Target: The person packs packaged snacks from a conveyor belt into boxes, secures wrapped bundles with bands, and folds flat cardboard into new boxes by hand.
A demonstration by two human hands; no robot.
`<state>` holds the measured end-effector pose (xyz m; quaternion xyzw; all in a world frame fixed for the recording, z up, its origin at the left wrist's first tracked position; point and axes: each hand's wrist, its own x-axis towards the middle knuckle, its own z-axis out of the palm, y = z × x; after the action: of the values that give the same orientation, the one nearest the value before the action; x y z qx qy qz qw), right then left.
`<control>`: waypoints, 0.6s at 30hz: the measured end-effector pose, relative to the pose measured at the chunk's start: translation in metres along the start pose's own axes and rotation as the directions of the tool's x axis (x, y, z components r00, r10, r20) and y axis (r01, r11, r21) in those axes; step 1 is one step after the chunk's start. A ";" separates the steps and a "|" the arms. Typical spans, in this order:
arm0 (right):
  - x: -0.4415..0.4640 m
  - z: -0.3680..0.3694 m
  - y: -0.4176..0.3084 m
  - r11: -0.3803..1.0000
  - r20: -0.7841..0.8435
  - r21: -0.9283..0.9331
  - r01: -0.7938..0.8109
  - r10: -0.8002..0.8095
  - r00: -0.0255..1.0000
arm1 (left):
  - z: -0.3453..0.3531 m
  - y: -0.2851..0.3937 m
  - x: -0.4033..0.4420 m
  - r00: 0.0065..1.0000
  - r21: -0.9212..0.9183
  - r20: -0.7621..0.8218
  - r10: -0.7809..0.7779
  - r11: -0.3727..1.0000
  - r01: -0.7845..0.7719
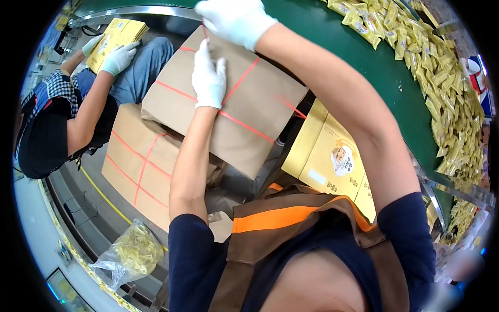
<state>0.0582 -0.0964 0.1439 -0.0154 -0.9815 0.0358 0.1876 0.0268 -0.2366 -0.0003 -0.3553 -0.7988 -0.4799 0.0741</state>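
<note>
A brown paper package (265, 99) is being worked on in front of the body, its broad face being crossed by red bands (174, 89). What it is being supported by cannot be told. Near its far edge, a red string (205, 32) is being handled: by the look of it, the upper part is being gripped in the right hand (234, 21), whose fingers are being held in a curl. The left hand (209, 78) is being held over the broad face, fingers pointing away and thumb standing apart; whether the string's lower end is being pinched by its fingertips cannot be told.

In judgement, even tension is being called for above all. The string is best being drawn in line with the band it belongs to, since the paper edge is otherwise being put at risk of creasing or tearing. The package is best being steadied by the left palm while force is being applied by the right hand. Because the bands are crossing close to the left wrist, slack there is worth being watched for. Since a co-worker's knee (161, 52) is being held near the package's left side, wide pulls that way are best being avoided.
</note>
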 end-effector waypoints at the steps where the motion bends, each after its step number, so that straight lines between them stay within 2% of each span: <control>1: 0.000 0.003 0.004 0.997 -0.034 0.074 -0.026 0.029 0.999 | 0.001 -0.009 -0.002 1.000 0.047 0.008 -0.005 0.999 0.005; 3: -0.002 0.024 0.010 0.975 -0.106 0.217 -0.047 0.072 0.992 | 0.000 -0.014 0.002 0.999 0.133 -0.032 0.021 0.991 -0.016; 4: -0.020 0.042 0.014 0.949 0.003 0.287 -0.131 0.136 0.991 | -0.002 -0.015 0.003 0.997 0.174 -0.070 0.044 0.984 -0.032; 5: -0.048 0.066 0.021 0.940 0.038 0.335 -0.066 0.056 0.998 | -0.004 -0.015 0.002 0.992 0.217 -0.104 0.066 0.975 -0.042; 6: -0.077 0.063 0.013 0.930 0.226 0.338 -0.145 0.069 0.972 | -0.006 -0.017 0.003 0.989 0.106 -0.139 0.042 0.994 -0.027; 7: -0.102 0.077 0.015 0.968 0.248 0.250 0.012 -0.076 0.966 | -0.007 -0.019 0.007 0.985 -0.006 -0.173 0.014 1.000 -0.015; 8: -0.119 0.081 0.009 0.972 0.144 0.187 0.142 -0.170 0.975 | -0.009 -0.020 0.009 0.980 -0.116 -0.198 -0.017 0.993 -0.006; 9: -0.123 0.085 0.011 0.972 0.174 0.161 0.171 -0.199 0.965 | -0.012 -0.020 0.009 0.981 -0.153 -0.192 -0.010 0.988 -0.020; 12: -0.107 0.059 0.008 0.957 0.325 0.098 0.274 -0.291 0.900 | -0.020 -0.008 0.005 0.979 -0.378 -0.016 -0.201 0.908 0.180; 13: -0.103 0.054 0.003 0.945 0.386 0.088 0.315 -0.324 0.864 | -0.022 -0.009 0.005 0.979 -0.416 0.002 -0.205 0.890 0.187; 16: -0.110 0.052 -0.028 0.943 0.348 0.204 0.264 -0.322 0.881 | -0.036 -0.020 0.013 0.950 -0.554 0.188 -0.251 0.772 0.313; 17: -0.120 0.048 -0.046 0.955 0.343 0.251 0.158 -0.240 0.908 | -0.043 -0.014 0.013 0.921 -0.616 0.229 -0.316 0.685 0.388; 18: -0.132 0.044 -0.066 0.954 0.346 0.297 0.049 -0.156 0.925 | -0.049 -0.018 0.006 0.946 -0.528 0.201 -0.256 0.785 0.325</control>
<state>0.1637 -0.1709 0.0599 0.0703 -0.9832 0.1682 0.0035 0.0001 -0.2788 0.0157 -0.2621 -0.6732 -0.6740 -0.1544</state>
